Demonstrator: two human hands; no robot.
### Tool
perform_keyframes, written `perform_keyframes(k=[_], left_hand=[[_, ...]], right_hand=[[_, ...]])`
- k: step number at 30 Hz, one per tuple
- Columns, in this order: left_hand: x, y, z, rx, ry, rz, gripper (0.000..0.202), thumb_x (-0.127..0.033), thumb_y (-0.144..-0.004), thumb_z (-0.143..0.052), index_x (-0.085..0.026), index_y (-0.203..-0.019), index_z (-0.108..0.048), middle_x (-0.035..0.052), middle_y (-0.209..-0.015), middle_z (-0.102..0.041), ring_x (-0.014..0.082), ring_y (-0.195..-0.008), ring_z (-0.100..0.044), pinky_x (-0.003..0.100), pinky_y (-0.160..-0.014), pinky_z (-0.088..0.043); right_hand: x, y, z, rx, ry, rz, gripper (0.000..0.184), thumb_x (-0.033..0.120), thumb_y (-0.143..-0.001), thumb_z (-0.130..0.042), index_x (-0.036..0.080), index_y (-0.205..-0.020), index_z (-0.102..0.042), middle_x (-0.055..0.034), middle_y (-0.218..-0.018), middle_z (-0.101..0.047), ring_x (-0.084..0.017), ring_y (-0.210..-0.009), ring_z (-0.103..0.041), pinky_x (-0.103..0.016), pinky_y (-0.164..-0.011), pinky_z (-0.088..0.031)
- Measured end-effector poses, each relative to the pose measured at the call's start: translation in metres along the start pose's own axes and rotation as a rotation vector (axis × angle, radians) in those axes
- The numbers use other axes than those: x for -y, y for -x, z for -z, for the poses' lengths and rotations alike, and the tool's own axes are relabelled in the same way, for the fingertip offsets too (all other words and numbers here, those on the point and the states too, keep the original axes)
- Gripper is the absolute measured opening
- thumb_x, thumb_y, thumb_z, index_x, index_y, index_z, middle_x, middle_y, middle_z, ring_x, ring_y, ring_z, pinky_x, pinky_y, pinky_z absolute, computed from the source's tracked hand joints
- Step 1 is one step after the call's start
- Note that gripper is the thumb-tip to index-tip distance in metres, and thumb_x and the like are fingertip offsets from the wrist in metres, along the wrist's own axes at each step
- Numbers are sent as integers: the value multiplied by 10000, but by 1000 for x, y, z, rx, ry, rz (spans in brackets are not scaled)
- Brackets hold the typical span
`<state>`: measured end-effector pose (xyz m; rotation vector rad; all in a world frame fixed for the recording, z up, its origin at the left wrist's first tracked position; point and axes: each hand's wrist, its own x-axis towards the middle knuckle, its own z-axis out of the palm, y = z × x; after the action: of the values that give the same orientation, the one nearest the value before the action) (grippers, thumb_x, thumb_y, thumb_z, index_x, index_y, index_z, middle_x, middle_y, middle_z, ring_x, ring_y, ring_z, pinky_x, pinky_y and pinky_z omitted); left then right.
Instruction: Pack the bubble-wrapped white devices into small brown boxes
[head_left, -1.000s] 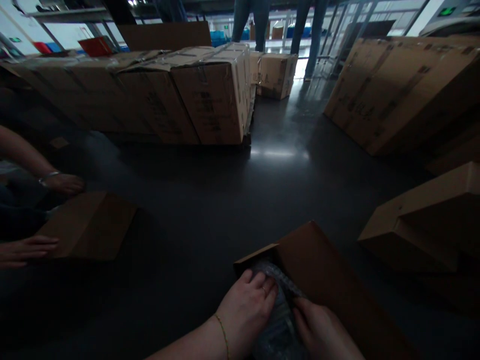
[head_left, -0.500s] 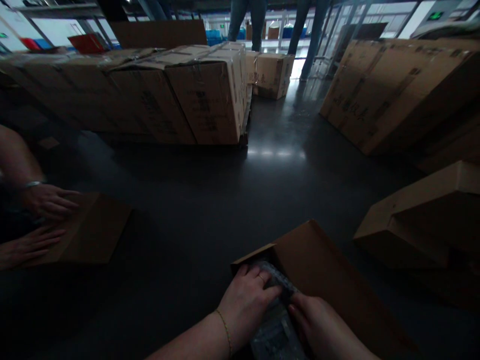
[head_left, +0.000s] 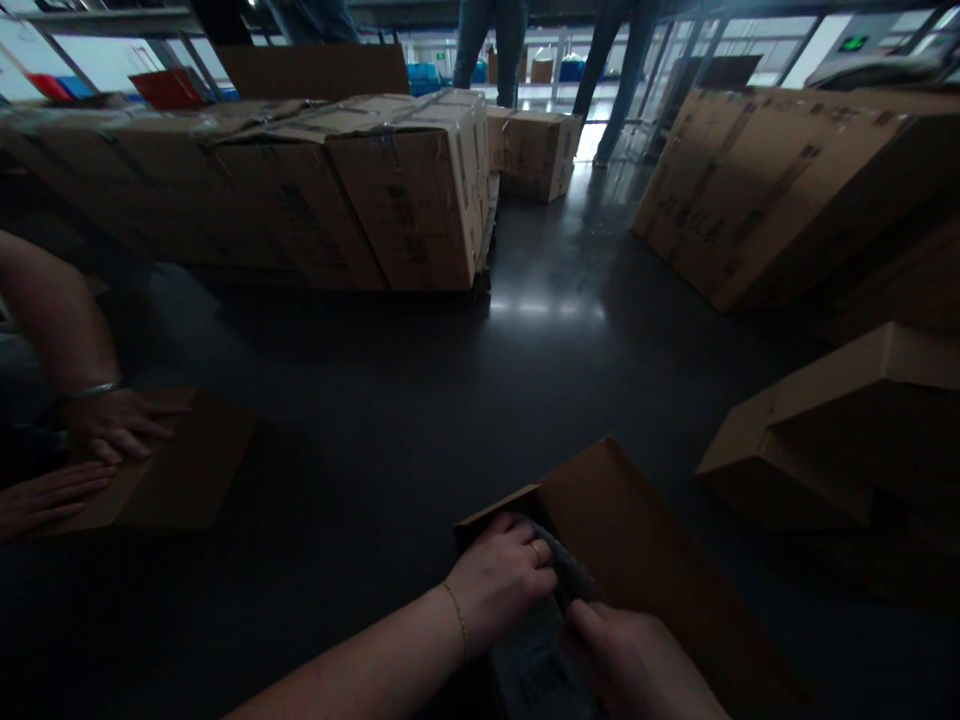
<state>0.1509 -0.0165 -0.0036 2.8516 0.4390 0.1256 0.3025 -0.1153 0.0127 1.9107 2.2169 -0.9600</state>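
The person's left hand [head_left: 502,585] reaches into the open carton [head_left: 622,530], with its fingers bent down over the far part of a plastic-wrapped item [head_left: 532,670], which lies inside. The right hand [head_left: 630,640] is at the right side of this item, the thumb near to it, but one cannot tell whether the fingers of either hand grip it. At the left, another person's hands [head_left: 124,425] rest upon a brown box [head_left: 184,480].

It's a warehouse or packing hall here: taped cartons [head_left: 416,205] lined up on a pallet [head_left: 486,262], a big hand-marked box [head_left: 739,190] at right, glossy dark floor [head_left: 450,380], green sign [head_left: 853,44] glowing beyond!
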Motion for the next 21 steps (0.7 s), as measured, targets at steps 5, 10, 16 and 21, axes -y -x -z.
perform_keyframes(k=[5,10,16,21], left_hand=[[-1,11,13,-44,-77,-109,126,-208,-847,-415,-162,-755,-488,-6,-733,-544,154,-803,-446,321,-766,-278],[-11,28,34,-83,-98,-136,113,-182,-853,-392,-158,-798,-488,4,-725,-548,142,-780,-452,307,-766,-272],[-19,45,41,-131,-104,-96,133,-174,-862,-373,-168,-845,-505,-2,-759,-573,131,-807,-475,295,-780,-291],[-28,47,106,-473,-29,68,184,-126,-829,-401,-203,-937,-529,-14,-868,-595,123,-883,-484,265,-807,-335]], right_hand=[[1,5,1,19,140,114,128,124,-676,-522,202,-773,-553,-4,-762,-638,-176,-668,-592,-252,-503,-257],[2,0,-6,-69,220,249,191,146,-657,-558,225,-828,-528,27,-763,-635,-156,-597,-582,-268,-453,-196],[6,-9,-6,-93,249,268,202,94,-686,-475,228,-802,-571,17,-737,-630,-138,-556,-562,-256,-460,-239],[19,-11,-1,-46,170,224,266,60,-694,-445,216,-831,-612,-12,-785,-648,-158,-635,-585,-233,-523,-331]])
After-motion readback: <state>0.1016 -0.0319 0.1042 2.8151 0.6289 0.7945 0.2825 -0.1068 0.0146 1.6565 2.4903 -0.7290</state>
